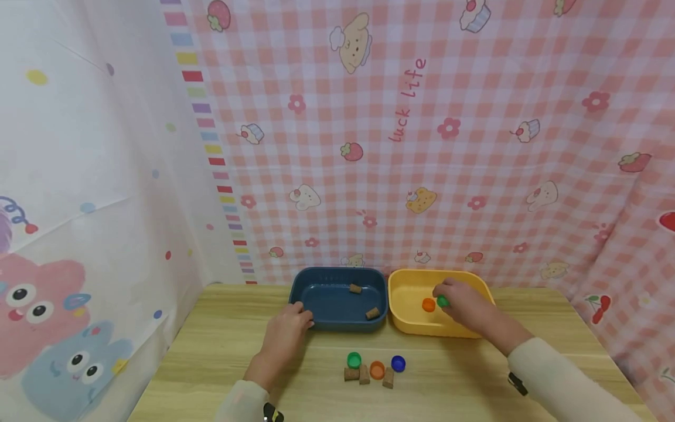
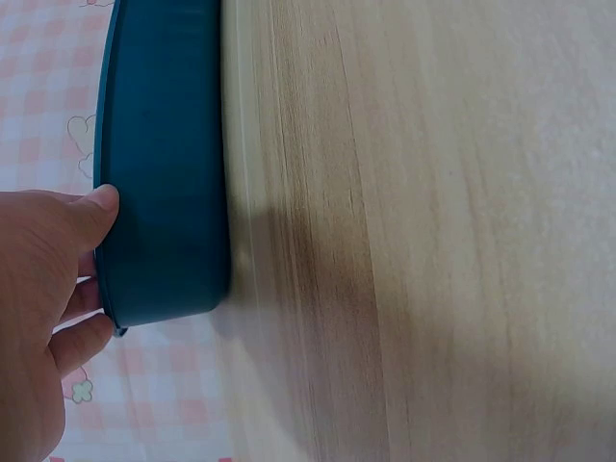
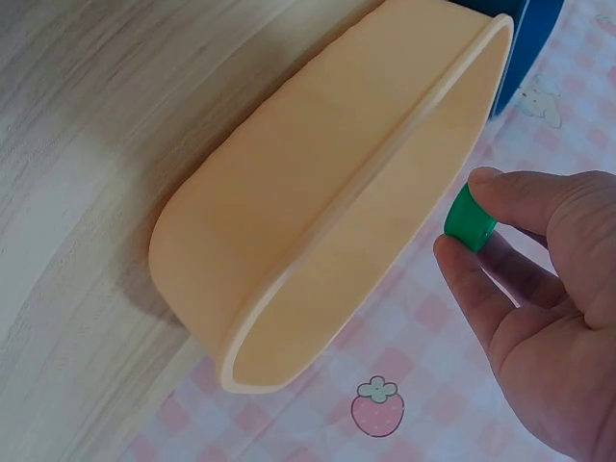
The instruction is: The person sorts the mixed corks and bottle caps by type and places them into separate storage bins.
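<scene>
Over the yellow bin (image 1: 422,328), my right hand (image 1: 466,305) pinches a green bottle cap (image 3: 470,219) between thumb and fingertips. An orange cap (image 1: 429,305) lies inside that bin. My left hand (image 1: 287,328) grips the near left corner of the dark blue bin (image 2: 164,192), with the thumb on the outer wall and the fingers at the rim. Two corks, one farther back (image 1: 355,289) and one near the right wall (image 1: 372,313), lie in the blue bin.
In front of the bins on the wooden table (image 1: 237,316) lie a green cap (image 1: 354,360), an orange cap (image 1: 377,370), a blue cap (image 1: 398,363) and three corks, the middle cork (image 1: 364,374) standing between the others. A checked cloth (image 1: 337,234) hangs behind the bins.
</scene>
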Tool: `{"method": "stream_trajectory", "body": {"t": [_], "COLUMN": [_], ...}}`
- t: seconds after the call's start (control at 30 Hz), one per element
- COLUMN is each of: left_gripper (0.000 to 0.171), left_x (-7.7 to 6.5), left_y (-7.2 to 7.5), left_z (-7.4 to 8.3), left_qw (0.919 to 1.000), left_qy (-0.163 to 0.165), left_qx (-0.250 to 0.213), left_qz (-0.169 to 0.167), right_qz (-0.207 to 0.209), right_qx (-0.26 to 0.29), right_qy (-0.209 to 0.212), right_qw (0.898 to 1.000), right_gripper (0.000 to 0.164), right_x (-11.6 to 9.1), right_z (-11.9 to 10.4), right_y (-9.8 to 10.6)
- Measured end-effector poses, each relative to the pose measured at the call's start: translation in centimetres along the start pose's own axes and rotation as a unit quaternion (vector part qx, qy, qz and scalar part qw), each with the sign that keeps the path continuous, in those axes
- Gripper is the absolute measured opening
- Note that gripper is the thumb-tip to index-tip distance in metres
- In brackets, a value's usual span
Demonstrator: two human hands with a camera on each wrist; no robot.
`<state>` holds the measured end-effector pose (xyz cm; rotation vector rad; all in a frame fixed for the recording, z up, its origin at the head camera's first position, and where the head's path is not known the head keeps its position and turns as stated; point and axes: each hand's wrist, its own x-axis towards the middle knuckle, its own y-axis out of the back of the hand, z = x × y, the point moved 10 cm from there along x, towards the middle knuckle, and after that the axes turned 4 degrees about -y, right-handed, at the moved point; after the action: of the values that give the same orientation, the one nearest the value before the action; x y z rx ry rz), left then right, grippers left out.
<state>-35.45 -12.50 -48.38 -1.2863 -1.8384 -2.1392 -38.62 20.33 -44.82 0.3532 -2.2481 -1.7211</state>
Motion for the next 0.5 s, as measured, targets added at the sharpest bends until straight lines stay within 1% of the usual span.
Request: {"method": "stream_trajectory", "body": {"t": [0.2,0.5], "left_gripper": [0.015,0.016], "left_x": [0.0,0.0], "left_y": [0.1,0.0], "left_z": [0.0,0.0], "left_qw": [1.0,1.0], "left_qy": [-0.004,-0.005], "left_qx": [0.002,0.004], "left_qz": [0.005,0.006], "right_qz": [-0.017,-0.015], "right_qx": [0.005,0.0], "right_qy": [-0.011,-0.019], "right_qw": [1.0,1.0], "right_gripper": [0.026,0.022], "right_x": [0.6,1.3], "right_z": [0.8,1.7], "right_y": [-0.3,-0.9]}}
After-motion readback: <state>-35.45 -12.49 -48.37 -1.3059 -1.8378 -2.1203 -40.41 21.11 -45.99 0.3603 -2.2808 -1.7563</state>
